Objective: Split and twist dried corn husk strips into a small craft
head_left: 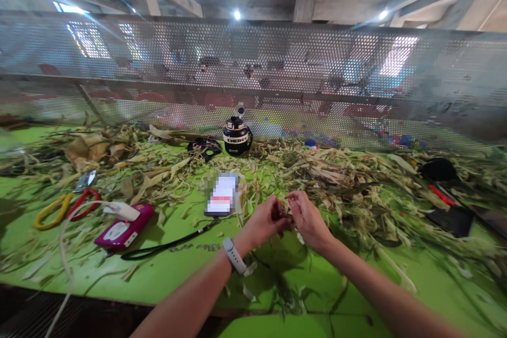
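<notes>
My left hand (pixel 267 220), with a pale wristband (pixel 233 255) on its wrist, is closed with the fingertips pinched together. My right hand (pixel 307 219) meets it from the right, its thumb and fingers also closed. Between the fingertips shows a small pale piece of dried husk (pixel 290 211), mostly covered by the fingers. Both hands are just above the green table (pixel 182 274). Dried husk strips (pixel 328 169) lie heaped behind and to the right of them. A phone (pixel 223 195) with a lit screen lies left of my left hand.
A black jug marked ENERGY (pixel 236 140) stands at the back before a perforated metal screen (pixel 293 63). On the left are scissors (pixel 85 203) with yellow and red handles, a magenta power bank (pixel 124 227), a white cable (pixel 63 253) and a black strap (pixel 166 247). Blurred people sit beyond the screen.
</notes>
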{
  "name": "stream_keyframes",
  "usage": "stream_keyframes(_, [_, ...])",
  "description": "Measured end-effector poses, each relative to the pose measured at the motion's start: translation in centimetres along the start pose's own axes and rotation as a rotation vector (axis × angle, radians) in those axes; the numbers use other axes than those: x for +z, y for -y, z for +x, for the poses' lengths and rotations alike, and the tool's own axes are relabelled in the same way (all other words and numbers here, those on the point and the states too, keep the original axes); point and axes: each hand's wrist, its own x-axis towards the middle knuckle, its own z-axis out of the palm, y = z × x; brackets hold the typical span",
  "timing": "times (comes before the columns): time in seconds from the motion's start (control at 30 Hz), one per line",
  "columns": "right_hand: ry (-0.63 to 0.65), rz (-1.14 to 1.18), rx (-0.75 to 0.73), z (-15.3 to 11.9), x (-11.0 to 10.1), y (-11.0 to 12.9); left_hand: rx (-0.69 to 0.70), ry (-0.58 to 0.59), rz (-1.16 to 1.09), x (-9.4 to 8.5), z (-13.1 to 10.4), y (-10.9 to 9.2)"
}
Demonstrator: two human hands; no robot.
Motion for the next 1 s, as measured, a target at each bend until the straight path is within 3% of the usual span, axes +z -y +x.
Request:
stream_keyframes(0.2, [-0.057, -0.338, -0.134, -0.3, 0.5, -0.1, 0.006, 0.039, 0.002, 0.4, 0.0, 0.4])
stream_keyframes(0.33, [-0.068, -0.407, -0.191, -0.3, 0.5, -0.1, 0.034, 0.012, 0.095, 0.8, -0.3, 0.1])
stream_keyframes(0.6, [-0.049, -0.235, -0.106, -0.1, 0.4, -0.2, 0.032, -0.006, 0.143, 0.6, -0.2, 0.1])
stream_keyframes(0.8, [0.014, 0.174, 0.091, 0.6, -0.9, -0.1, 0.024, -0.046, 0.1, -0.2, 0.4, 0.8])
stream_keyframes(0.9, [0.01, 0.231, 0.074, 0.9, -1.4, -0.2, 0.015, -0.108, 0.088, -0.5, 0.7, 0.8])
stream_keyframes(1.0, [-0.011, 0.144, -0.006, 0.9, -1.5, -0.3, -0.002, -0.13, 0.053, -0.8, 0.8, 0.7])
